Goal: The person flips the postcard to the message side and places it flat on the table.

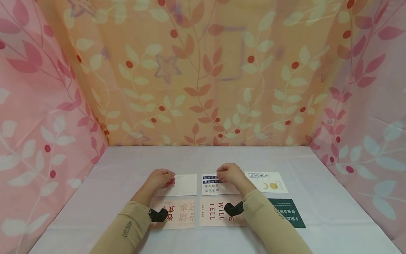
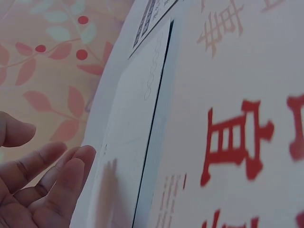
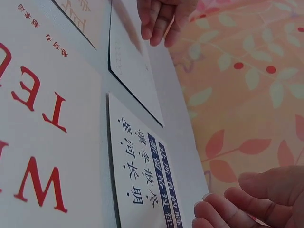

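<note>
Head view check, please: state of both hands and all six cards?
Left hand: holding nothing, fingers relaxed
Right hand: holding nothing, fingers relaxed
Mostly blank card: flat, partly hidden
Blue-banded card: flat, partly hidden
Moon card: flat, printed side up
WILL TELL card: flat, partly hidden
Front-left card: flat, partly hidden
Green card: flat, partly hidden

Soft, even light spread over white table [image 1: 127,160]; faint shadows cast beside sleeves [image 1: 133,220]. Mild sheen caught on patterned curtain [image 1: 198,88], side panels stretched toward edges. Left wrist view dimmer, cool-tinted: blurry shadow thrown on white card [image 2: 126,118] beside left hand [image 2: 52,199], red lettering [image 2: 209,142] softened. Right wrist view: blue-banded card [image 3: 142,161] legibly rendered.
</note>
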A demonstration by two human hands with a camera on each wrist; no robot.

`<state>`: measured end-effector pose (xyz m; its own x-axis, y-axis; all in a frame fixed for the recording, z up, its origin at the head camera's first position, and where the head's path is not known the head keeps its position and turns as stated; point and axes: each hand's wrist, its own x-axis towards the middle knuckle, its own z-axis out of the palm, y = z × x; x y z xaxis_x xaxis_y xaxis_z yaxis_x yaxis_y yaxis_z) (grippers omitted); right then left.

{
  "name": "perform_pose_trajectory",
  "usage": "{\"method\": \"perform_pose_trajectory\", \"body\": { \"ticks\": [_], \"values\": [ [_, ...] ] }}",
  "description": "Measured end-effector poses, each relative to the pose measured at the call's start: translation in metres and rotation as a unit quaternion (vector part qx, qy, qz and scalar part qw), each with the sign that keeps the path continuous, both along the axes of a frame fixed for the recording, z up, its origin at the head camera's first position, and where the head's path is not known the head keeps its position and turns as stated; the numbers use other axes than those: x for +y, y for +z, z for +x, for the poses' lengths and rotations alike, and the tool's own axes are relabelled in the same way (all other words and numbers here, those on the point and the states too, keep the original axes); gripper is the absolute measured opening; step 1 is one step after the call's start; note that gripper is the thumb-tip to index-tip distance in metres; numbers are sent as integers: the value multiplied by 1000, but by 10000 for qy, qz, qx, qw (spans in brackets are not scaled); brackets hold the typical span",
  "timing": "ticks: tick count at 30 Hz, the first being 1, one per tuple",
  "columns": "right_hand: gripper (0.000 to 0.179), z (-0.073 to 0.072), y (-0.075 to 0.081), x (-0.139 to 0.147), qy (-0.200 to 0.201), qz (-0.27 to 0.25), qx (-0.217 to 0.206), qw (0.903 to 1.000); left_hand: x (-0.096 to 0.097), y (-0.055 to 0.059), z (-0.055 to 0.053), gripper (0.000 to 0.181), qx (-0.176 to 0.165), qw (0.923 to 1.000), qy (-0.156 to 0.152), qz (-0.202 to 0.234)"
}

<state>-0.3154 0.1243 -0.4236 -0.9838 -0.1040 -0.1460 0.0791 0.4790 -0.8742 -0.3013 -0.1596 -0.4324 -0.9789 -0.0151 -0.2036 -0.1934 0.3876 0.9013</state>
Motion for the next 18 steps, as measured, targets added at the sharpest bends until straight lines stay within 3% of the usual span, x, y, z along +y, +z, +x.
{"method": "perform_pose_trajectory", "body": {
  "ticks": [18],
  "values": [
    [21, 1, 6, 28, -384, 195, 20, 9991, 48, 3, -5, 26, -139, 9985, -387, 362]
  ]
}}
